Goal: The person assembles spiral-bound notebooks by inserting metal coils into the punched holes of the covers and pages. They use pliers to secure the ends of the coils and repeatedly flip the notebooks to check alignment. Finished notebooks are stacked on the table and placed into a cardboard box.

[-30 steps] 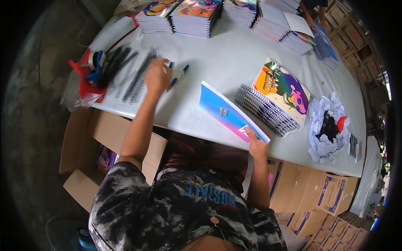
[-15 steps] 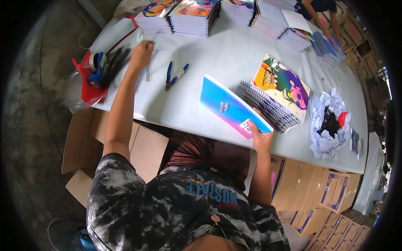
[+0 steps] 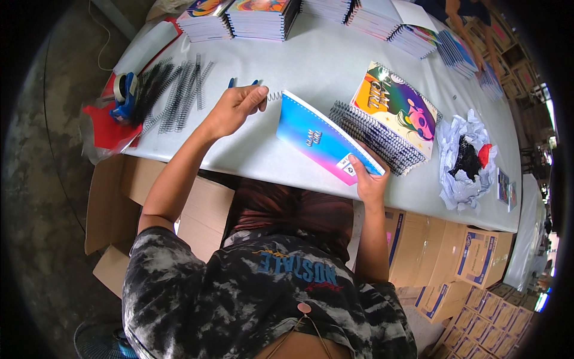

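— What do the hands hold?

— The left hand (image 3: 232, 109) is closed, fingers pinched on a white spiral (image 3: 274, 96) whose free end sticks out toward a blue booklet (image 3: 326, 140). The right hand (image 3: 369, 182) clamps that booklet's lower corner, thumb on top, tilting it up near the table's (image 3: 311, 54) front edge.

— And the surface?

— Pale grey. Black spirals (image 3: 173, 93) lie at its left end beside a tape dispenser (image 3: 124, 96). Notebooks (image 3: 391, 116) sit just right of the booklet, crumpled paper (image 3: 463, 158) further right, stacks (image 3: 260, 15) along the far edge.

— The room?

— Cartons (image 3: 466, 263) under the table, concrete floor.
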Demonstrator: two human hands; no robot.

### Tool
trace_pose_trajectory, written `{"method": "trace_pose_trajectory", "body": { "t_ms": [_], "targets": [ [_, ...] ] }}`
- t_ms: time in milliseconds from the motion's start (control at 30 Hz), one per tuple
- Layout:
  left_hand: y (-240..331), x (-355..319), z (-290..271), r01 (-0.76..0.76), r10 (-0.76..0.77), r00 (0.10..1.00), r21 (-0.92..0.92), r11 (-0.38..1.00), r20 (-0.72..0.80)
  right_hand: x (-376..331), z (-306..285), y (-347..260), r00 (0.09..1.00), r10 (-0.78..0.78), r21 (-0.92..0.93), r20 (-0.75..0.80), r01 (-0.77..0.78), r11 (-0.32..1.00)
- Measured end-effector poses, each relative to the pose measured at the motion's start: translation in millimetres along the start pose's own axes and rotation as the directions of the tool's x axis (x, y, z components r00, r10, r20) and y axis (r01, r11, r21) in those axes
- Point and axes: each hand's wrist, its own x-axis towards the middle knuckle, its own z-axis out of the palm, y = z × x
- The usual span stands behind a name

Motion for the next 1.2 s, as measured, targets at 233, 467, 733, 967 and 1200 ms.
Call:
{"method": "trace_pose_trajectory", "body": {
  "t_ms": [233, 467, 733, 967, 1200],
  "targets": [
    [5.5, 0.7, 6.9, -0.085, 0.087, 0.994, -0.029, 0.996, 0.071, -1.3, -3.5, 4.3, 0.999, -0.03, -0.058, 0.027, 0.032, 0.998],
    [28.9, 15.2, -12.4, 0.246, -0.211, 0.957, -0.173, 0.954, 0.2, 1.4, -1.8, -3.4, 0.989, -0.126, -0.063, 0.079, 0.131, 0.989],
    [49.2, 21.6, -18.7, -0.498, 0.296, 0.858, 0.533, 0.684, 0.421, -5.5, -1.8, 3.3, 1.0, -0.005, -0.037, 0.013, 0.006, 0.999],
    [65.5, 9.8, 6.9, -0.494, 0.671, 0.7, 0.845, 0.207, 0.245, -6.5, 6.5, 3.2, 0.973, -0.206, -0.166, 0.101, 0.221, 0.961],
    [33.9, 1.0, 22.8, -0.407, 0.771, 0.622, 0.897, 0.172, 0.135, -9.7, 14.5, 0.8, 0.936, -0.34, -0.19, 0.093, 0.352, 0.917]
  ]
}}
